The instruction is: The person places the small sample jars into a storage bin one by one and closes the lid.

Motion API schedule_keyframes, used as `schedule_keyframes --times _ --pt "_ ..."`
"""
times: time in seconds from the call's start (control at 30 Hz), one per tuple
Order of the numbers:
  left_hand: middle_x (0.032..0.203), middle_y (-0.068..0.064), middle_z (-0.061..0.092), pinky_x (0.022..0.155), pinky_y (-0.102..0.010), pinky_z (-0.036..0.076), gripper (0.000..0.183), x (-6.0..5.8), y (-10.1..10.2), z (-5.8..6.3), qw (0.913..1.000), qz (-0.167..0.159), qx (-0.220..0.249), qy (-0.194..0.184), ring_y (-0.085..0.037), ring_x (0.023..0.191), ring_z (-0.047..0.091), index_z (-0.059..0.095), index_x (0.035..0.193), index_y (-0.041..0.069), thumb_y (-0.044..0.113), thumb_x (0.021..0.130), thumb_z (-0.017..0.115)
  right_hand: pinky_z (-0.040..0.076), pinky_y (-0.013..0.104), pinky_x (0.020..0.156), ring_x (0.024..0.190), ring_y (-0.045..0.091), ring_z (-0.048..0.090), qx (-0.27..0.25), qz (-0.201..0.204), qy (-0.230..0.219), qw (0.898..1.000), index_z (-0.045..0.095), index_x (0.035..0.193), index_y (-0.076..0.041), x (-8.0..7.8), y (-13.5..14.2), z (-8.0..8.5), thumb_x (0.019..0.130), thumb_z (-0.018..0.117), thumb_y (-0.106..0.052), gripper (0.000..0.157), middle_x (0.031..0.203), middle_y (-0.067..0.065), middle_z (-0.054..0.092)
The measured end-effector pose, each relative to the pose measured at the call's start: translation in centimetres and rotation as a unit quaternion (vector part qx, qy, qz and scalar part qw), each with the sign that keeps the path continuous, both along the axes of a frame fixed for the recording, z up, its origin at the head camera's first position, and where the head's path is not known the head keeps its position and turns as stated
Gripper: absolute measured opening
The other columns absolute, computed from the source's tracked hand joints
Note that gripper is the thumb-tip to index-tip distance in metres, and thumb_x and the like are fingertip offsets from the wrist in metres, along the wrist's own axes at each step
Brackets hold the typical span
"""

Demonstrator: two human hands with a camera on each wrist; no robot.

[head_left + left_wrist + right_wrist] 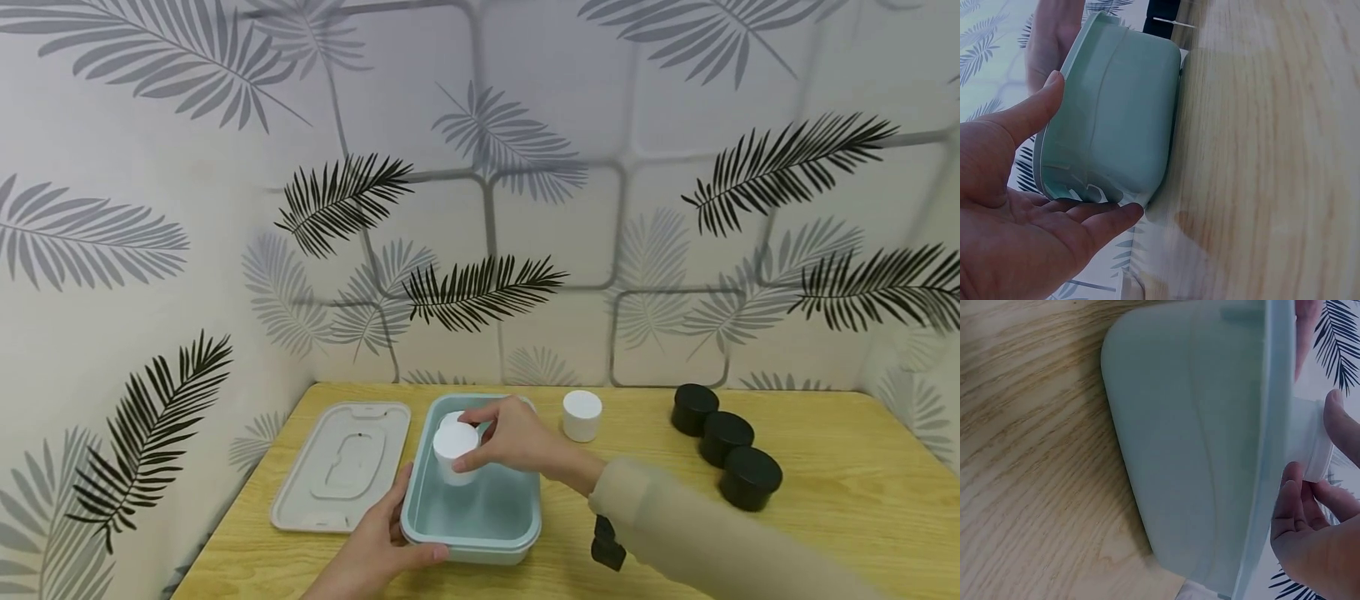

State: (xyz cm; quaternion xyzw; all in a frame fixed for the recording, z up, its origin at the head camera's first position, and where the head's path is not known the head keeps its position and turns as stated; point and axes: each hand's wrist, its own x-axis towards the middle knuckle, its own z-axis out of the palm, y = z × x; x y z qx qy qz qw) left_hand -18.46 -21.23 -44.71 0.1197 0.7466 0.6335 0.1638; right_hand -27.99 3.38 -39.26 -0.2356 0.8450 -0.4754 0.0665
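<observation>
A pale green rectangular plastic container [498, 504] stands on the wooden table. My left hand [381, 533] holds its near left corner, thumb at the front rim and fingers along the side; the left wrist view shows this hand [1041, 200] against the wall. Over the container's left part, my right hand [517, 437] pinches a white lidded jar [456, 442] between thumb and fingers. Behind it, a second white jar [450, 417] is partly hidden. In the right wrist view, the held jar [1307, 434] shows beyond the container's rim.
A whitish rectangular lid [300, 479] lies left of the container. Another white jar [582, 417] stands to its right. Three black jars [695, 408] form a slanting row farther right. A small black object [606, 546] lies by the right sleeve. A patterned wall [555, 350] borders the table.
</observation>
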Motion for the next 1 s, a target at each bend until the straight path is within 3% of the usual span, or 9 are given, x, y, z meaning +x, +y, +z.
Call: schedule_keyframes --times 0.07,0.3,0.57,0.7,1.0 --pt "0.164 -0.035 0.028 0.097 -0.031 0.055 0.117 0.0 0.0 0.0 1.0 -0.002 0.002 0.002 -0.037 0.132 0.057 -0.007 0.167 0.0 0.019 0.095 0.083 0.052 0.028 0.064 0.074 0.013 0.063 0.003 -0.001 0.004 1.0 0.076 0.127 -0.001 0.0 -0.2 -0.3 0.073 0.1 -0.023 0.064 0.108 0.001 0.077" --pt "0.164 -0.035 0.026 0.096 -0.031 0.056 0.116 0.1 -0.1 0.1 0.9999 -0.007 0.008 -0.002 -0.04 0.134 0.055 -0.008 0.167 0.001 0.017 0.095 0.082 0.053 0.026 0.062 0.069 0.011 0.063 0.016 -0.002 0.015 1.0 0.076 0.123 0.003 0.1 -0.8 -1.0 0.071 0.101 -0.02 0.062 0.106 0.006 0.078" --pt "0.165 -0.035 0.027 0.096 -0.03 0.055 0.116 0.1 0.0 0.2 1.0 -0.007 0.006 0.0 -0.041 0.134 0.056 -0.007 0.167 0.0 0.018 0.095 0.082 0.054 0.026 0.065 0.072 0.009 0.066 0.044 -0.022 0.004 0.999 0.078 0.121 0.0 0.3 -1.6 -1.3 0.069 0.102 -0.022 0.062 0.106 0.007 0.079" --pt "0.164 -0.035 0.028 0.097 -0.029 0.055 0.116 0.0 0.0 0.2 1.0 -0.007 0.003 0.004 -0.041 0.134 0.056 -0.007 0.167 0.0 0.018 0.095 0.082 0.052 0.025 0.065 0.071 0.009 0.064 0.05 -0.034 -0.007 0.998 0.078 0.12 -0.001 0.5 -1.9 -1.4 0.067 0.103 -0.023 0.063 0.115 0.009 0.078" --pt "0.163 -0.036 0.029 0.096 -0.029 0.056 0.117 0.0 -0.1 0.0 0.9998 -0.011 0.014 -0.001 -0.041 0.132 0.057 -0.009 0.167 0.0 0.017 0.095 0.082 0.052 0.024 0.07 0.079 0.009 0.06 0.072 -0.035 0.011 0.997 0.079 0.118 0.001 0.8 -2.2 -1.5 0.066 0.104 -0.023 0.062 0.12 0.011 0.076"
